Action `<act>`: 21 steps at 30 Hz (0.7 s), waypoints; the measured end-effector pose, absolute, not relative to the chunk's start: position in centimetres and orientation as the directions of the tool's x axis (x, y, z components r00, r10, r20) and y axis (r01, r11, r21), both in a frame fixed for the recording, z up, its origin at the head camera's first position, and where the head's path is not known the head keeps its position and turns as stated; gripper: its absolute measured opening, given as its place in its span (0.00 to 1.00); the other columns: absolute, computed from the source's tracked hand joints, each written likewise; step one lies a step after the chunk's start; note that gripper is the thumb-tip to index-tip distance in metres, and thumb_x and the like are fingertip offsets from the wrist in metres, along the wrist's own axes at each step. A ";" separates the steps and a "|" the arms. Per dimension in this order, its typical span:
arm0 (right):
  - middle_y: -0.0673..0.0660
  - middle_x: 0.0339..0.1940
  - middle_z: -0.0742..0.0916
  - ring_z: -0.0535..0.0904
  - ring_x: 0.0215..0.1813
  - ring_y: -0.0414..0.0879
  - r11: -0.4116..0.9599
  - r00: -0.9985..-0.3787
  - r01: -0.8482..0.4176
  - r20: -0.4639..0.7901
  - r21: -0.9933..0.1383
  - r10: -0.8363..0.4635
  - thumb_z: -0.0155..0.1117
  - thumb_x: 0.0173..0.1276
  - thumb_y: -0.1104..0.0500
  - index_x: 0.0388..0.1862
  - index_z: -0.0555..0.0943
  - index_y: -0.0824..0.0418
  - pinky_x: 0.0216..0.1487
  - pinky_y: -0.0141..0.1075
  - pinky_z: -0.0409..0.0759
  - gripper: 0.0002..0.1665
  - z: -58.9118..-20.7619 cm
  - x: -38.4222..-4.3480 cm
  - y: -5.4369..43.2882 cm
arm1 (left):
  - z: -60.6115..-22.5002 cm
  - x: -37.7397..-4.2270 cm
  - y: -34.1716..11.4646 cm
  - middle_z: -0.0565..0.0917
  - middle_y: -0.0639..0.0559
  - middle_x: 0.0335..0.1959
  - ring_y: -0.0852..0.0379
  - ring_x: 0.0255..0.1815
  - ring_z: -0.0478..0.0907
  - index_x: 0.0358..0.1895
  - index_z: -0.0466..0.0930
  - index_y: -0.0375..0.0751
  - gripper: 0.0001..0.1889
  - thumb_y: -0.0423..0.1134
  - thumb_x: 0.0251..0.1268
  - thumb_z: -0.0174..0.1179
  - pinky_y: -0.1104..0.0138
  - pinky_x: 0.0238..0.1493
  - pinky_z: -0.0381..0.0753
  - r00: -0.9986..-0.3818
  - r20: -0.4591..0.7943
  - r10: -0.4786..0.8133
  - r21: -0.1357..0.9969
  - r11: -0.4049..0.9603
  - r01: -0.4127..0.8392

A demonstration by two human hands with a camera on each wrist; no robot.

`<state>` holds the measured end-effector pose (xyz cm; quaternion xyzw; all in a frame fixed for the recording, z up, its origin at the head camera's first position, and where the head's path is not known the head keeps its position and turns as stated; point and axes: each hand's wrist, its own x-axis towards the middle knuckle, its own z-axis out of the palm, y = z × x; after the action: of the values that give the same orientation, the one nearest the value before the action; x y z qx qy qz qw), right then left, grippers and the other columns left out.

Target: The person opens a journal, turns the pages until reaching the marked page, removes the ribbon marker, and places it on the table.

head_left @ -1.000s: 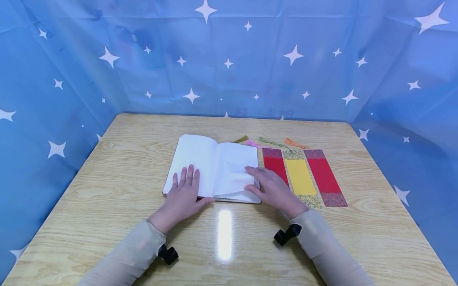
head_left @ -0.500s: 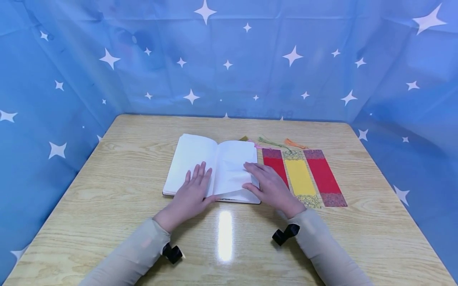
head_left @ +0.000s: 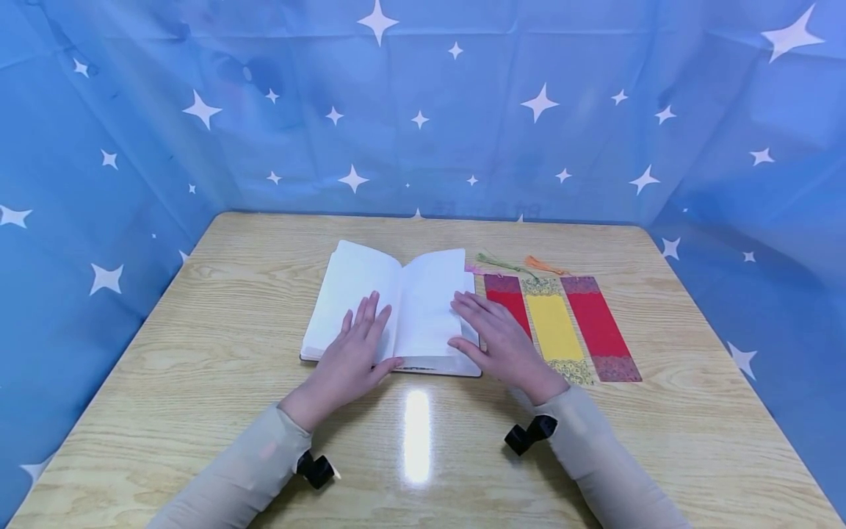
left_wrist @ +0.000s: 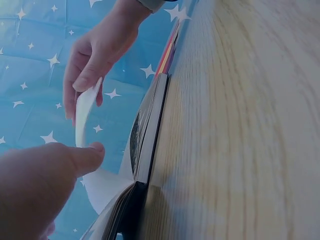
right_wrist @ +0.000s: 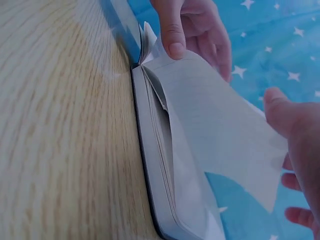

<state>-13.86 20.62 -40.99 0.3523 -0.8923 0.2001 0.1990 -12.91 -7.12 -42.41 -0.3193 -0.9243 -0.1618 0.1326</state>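
Note:
An open notebook with blank white pages lies on the table. My left hand rests over the lower part of its left side, fingers extended, thumb reaching towards the gutter. Its thumb touches the paper near the fold in the right wrist view. My right hand is at the outer edge of a raised right-hand page, holding it between thumb and fingers. In the left wrist view the page curves up to the right hand. A gap shows below it, above the pages still lying on the cover.
Right of the notebook lie a red bookmark, partly behind the right hand, a yellow bookmark and another red bookmark. Green and orange tassels stretch above them. A starred blue cloth hangs behind the table.
The right-hand page has risen higher, and its far edge now hides the olive tassel. My left hand has moved right towards the gutter. My right hand stays almost in place.

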 end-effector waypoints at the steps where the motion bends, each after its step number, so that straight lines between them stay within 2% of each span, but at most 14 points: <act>1: 0.59 0.66 0.71 0.63 0.68 0.52 0.668 -0.666 -0.713 0.503 -0.213 -0.550 0.59 0.65 0.43 0.66 0.68 0.62 0.64 0.48 0.61 0.37 -41.0 -13.9 20.6 | -42.4 -12.9 -7.1 0.44 0.30 0.72 0.37 0.72 0.45 0.70 0.51 0.28 0.43 0.53 0.62 0.58 0.46 0.66 0.51 -0.755 0.360 0.548 0.216 0.739 0.639; 7: 0.59 0.67 0.71 0.62 0.69 0.52 0.662 -0.656 -0.721 0.511 -0.206 -0.555 0.62 0.63 0.45 0.67 0.68 0.62 0.65 0.48 0.61 0.37 -40.9 -13.7 20.6 | -42.3 -12.9 -7.3 0.39 0.32 0.73 0.37 0.72 0.42 0.71 0.48 0.29 0.44 0.49 0.60 0.61 0.46 0.66 0.51 -0.717 0.439 0.541 0.230 0.704 0.672; 13: 0.58 0.68 0.70 0.62 0.69 0.52 0.659 -0.657 -0.721 0.511 -0.213 -0.554 0.61 0.64 0.46 0.67 0.67 0.62 0.65 0.48 0.61 0.36 -40.8 -13.7 20.6 | -42.2 -12.9 -7.6 0.39 0.31 0.73 0.40 0.73 0.39 0.72 0.43 0.30 0.46 0.46 0.59 0.62 0.48 0.67 0.49 -0.671 0.524 0.525 0.246 0.660 0.709; 18: 0.59 0.67 0.70 0.62 0.69 0.52 0.658 -0.660 -0.720 0.511 -0.220 -0.551 0.65 0.61 0.50 0.66 0.69 0.63 0.65 0.48 0.60 0.37 -40.9 -13.7 20.6 | -42.3 -13.1 -7.8 0.36 0.27 0.71 0.36 0.72 0.38 0.71 0.39 0.27 0.42 0.46 0.66 0.54 0.47 0.67 0.47 -0.575 0.640 0.510 0.229 0.588 0.776; 21: 0.59 0.67 0.70 0.62 0.69 0.52 0.668 -0.675 -0.709 0.492 -0.226 -0.550 0.67 0.60 0.51 0.66 0.69 0.63 0.65 0.48 0.60 0.37 -41.0 -13.8 20.6 | -42.5 -13.3 -8.0 0.32 0.26 0.70 0.31 0.71 0.37 0.70 0.38 0.25 0.42 0.45 0.65 0.53 0.45 0.67 0.45 -0.515 0.706 0.486 0.188 0.572 0.798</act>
<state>-13.76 20.63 -41.00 0.3527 -0.8922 0.2036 0.1953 -13.34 -7.99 -42.45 -0.3860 -0.8321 -0.2551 0.3058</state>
